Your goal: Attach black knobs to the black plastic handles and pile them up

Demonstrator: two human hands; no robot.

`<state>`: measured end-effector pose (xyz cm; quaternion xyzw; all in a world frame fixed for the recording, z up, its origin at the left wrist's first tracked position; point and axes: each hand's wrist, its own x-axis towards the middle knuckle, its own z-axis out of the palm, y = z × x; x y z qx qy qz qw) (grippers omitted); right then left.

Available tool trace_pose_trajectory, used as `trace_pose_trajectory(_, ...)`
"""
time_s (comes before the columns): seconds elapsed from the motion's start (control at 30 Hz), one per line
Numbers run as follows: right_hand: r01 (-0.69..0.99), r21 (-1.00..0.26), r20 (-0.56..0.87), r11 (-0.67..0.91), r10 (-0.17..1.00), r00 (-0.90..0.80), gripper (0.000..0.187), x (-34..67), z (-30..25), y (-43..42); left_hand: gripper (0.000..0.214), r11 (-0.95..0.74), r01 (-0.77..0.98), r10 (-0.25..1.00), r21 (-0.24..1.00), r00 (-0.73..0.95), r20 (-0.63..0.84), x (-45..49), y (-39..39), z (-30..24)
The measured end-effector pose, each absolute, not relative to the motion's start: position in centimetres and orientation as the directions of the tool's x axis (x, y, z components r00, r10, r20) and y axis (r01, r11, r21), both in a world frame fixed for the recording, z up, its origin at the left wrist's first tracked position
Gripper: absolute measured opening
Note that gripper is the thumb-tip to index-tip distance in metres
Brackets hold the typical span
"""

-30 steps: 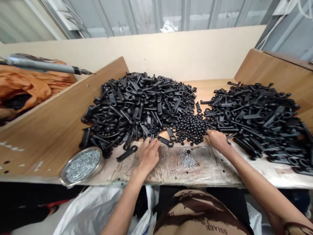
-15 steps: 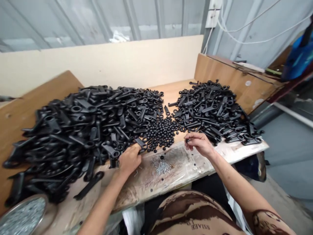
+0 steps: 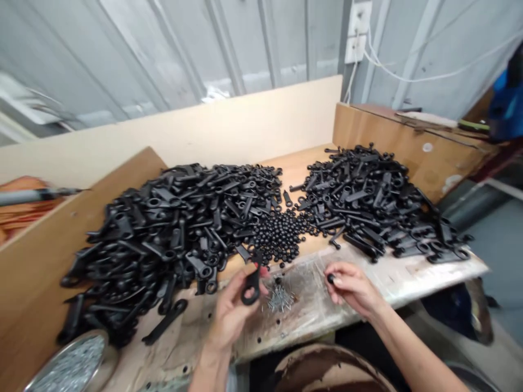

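Left hand (image 3: 229, 313) has risen from heap (image 3: 183, 218) since earlier frame, fingers curled on black lever (image 3: 254, 279), long axis pointing away from table's front edge (image 3: 304, 330); right hand (image 3: 352, 286) pinches black ball (image 3: 330, 278), apart, to lever's right.

Behind the wooden workbench (image 3: 296, 158) I see a grey wall of ribbed metal sheets (image 3: 183, 46), and before it stands a long cream-coloured board (image 3: 249, 122). Brown wooden side panels (image 3: 44, 245) close the bench at left and right. Near the right corner, white socket boxes (image 3: 358, 32) are fixed, with white cables (image 3: 412, 79). Pale light shines on the bench's worn front strip; below, I notice a grey floor (image 3: 447, 337).
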<state>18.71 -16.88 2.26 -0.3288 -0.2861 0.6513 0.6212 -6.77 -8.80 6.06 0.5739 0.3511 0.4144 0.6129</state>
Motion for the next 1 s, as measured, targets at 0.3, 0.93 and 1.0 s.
trace_pose_trajectory(0.3,-0.674,-0.726,-0.096,-0.137,0.991,-0.098,0.019,17.2,2.3,-15.6,0.050,0.077,-0.434,0.981,0.897,0.196,0.010,-7.1,-9.5,6.3)
trace_pose_trajectory(0.93,-0.606,-0.795,0.006,-0.027,0.999,-0.052,0.019,10.4,5.5,-19.9,0.033,-0.343,0.210,0.902,0.915,0.345,0.259,-3.4,-17.4,4.0)
trace_pose_trajectory(1.0,-0.599,-0.801,0.014,-0.010,0.999,-0.035,0.017,9.6,5.6,-20.3,0.036,-0.353,0.254,0.910,0.901,0.316,0.267,-3.8,-17.9,3.8)
